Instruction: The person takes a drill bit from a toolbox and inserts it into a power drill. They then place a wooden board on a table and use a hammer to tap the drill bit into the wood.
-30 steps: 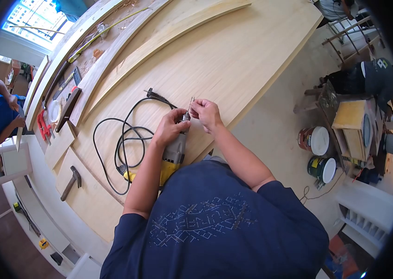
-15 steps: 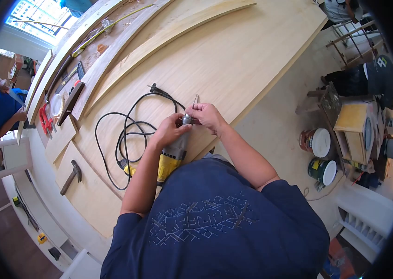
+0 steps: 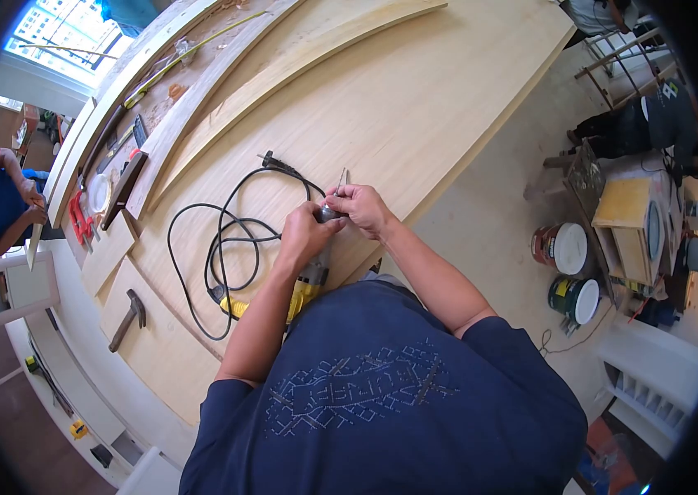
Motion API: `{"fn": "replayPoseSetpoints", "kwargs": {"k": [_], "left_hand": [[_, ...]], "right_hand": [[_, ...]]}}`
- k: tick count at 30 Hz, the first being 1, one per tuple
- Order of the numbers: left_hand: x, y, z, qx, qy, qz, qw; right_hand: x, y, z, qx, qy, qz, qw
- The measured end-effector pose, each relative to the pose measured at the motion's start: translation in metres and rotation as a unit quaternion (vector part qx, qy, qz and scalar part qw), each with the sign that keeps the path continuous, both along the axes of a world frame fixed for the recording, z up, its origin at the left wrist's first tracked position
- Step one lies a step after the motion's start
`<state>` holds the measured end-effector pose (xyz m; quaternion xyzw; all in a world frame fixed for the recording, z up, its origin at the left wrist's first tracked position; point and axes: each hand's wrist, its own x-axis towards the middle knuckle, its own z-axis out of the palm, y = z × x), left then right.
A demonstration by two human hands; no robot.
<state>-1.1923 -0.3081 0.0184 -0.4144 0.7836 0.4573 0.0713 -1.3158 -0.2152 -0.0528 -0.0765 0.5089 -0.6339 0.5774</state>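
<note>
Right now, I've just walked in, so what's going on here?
Someone is working at the nose of a yellow-and-grey power tool. The left hand holds it near the front, while the right hand pinches a thin metal piece, probably a bit, there; whether it's seated is hidden. The plug lies loose on the wooden board, and a hammer rests off to the left.

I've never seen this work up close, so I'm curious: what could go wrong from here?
The right hand seems to pinch the thin bit at the nose of the drill, but the hands hide how it sits; it might be crooked or slip.

The cord lies in loose loops and could snag if the drill is moved.

The plug lies on the board; if it were connected now, a sudden start could hurt the left hand at the nose.
</note>
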Motion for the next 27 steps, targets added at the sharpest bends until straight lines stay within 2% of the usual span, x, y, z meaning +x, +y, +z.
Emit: {"fn": "replayPoseSetpoints", "kwargs": {"k": [6,9,12,15,18,21,24,27], "left_hand": [[0.001,-0.006,-0.006,0.044,0.006,-0.005,0.999],[0.004,-0.015,0.004,0.150,0.035,-0.017,0.988],[0.003,-0.024,-0.001,0.190,0.005,-0.056,0.980],[0.005,-0.018,-0.008,0.197,0.012,-0.017,0.980],[0.004,-0.012,-0.019,0.072,0.013,-0.044,0.996],[0.005,-0.008,-0.018,0.090,0.034,-0.020,0.995],[0.004,-0.009,-0.009,0.117,0.037,-0.013,0.992],[0.004,-0.007,-0.014,0.081,0.031,-0.007,0.996]], "right_hand": [[0.000,0.001,-0.002,-0.013,0.025,0.005,1.000],[-0.003,0.004,0.006,-0.030,-0.004,0.022,0.999],[-0.005,0.005,0.007,0.019,0.040,0.046,0.998],[-0.004,0.002,-0.004,0.033,0.069,0.046,0.996],[-0.002,0.002,0.007,0.038,0.069,0.038,0.996],[0.000,0.002,0.004,0.040,0.079,0.033,0.996],[-0.009,0.003,-0.003,0.074,0.124,0.078,0.986],[-0.013,0.001,0.011,0.106,0.090,0.063,0.988]]}}
